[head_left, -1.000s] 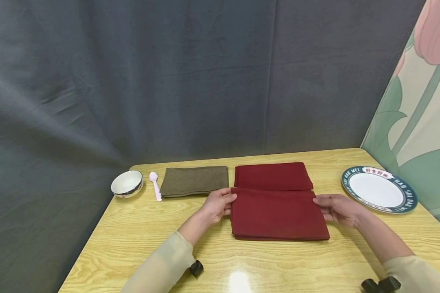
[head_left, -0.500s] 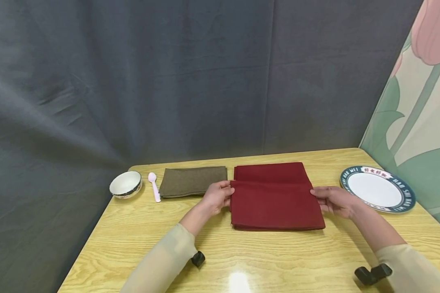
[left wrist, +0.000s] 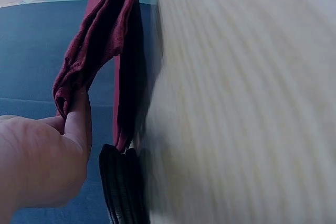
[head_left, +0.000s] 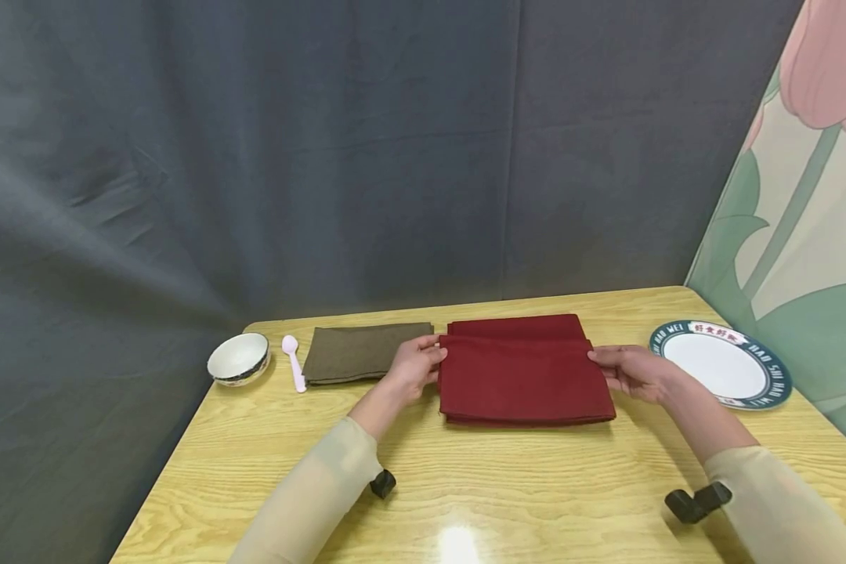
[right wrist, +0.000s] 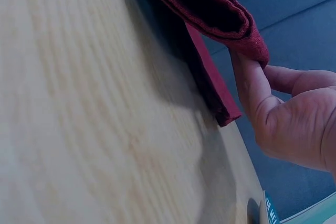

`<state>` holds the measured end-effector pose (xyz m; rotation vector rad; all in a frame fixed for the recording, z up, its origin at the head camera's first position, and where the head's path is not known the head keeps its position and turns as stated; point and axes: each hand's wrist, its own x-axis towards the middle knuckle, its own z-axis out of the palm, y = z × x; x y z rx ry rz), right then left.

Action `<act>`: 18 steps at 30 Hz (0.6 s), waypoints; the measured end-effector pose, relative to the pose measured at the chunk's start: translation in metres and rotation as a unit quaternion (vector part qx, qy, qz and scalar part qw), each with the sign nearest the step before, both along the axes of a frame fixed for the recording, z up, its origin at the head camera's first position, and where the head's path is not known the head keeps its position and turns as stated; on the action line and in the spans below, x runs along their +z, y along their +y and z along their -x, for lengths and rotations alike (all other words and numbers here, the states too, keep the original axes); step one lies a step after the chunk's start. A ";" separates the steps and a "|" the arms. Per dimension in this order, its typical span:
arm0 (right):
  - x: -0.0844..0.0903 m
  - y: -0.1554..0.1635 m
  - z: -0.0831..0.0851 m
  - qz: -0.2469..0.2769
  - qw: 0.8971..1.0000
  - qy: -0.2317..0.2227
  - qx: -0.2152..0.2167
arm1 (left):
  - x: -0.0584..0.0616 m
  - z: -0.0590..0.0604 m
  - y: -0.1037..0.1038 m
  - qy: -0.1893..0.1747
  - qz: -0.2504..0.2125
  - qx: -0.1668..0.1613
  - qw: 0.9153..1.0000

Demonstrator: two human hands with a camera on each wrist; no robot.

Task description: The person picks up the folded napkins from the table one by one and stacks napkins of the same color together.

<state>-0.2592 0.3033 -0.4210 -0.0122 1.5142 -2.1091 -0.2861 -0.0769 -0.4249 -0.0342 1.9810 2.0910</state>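
head: red cloth (head_left: 525,376) lies mid-table (head_left: 465,486), folded edge pinched by left hand (head_left: 412,368) and right hand (head_left: 630,370); fingertips hidden under fabric | left wrist: table blurred, cloth (left wrist: 100,35) held up by thumb | right wrist: plate (right wrist: 269,211) cut off

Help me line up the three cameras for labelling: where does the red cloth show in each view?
Head: the red cloth lies folded at centre table, left hand and right hand pinching its upper fold's corners.
Left wrist: upper left, its fold lifted off the table, pinched by the hand.
Right wrist: top centre, the fold held above the lower layer.
Shared landmark: the yellow wooden table.
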 end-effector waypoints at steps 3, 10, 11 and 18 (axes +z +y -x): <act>0.002 -0.001 0.006 0.006 1.000 -0.006 -0.004 | 0.002 0.006 0.000 0.002 0.005 0.003 1.000; 0.007 -0.003 0.021 0.004 1.000 -0.003 -0.012 | 0.005 0.017 0.003 0.000 0.012 0.006 1.000; 0.007 -0.003 0.023 0.004 1.000 -0.002 -0.012 | 0.005 0.018 0.003 0.000 0.011 0.008 1.000; 0.008 -0.004 0.030 0.000 1.000 -0.013 -0.022 | 0.007 0.023 0.005 0.010 0.002 0.021 1.000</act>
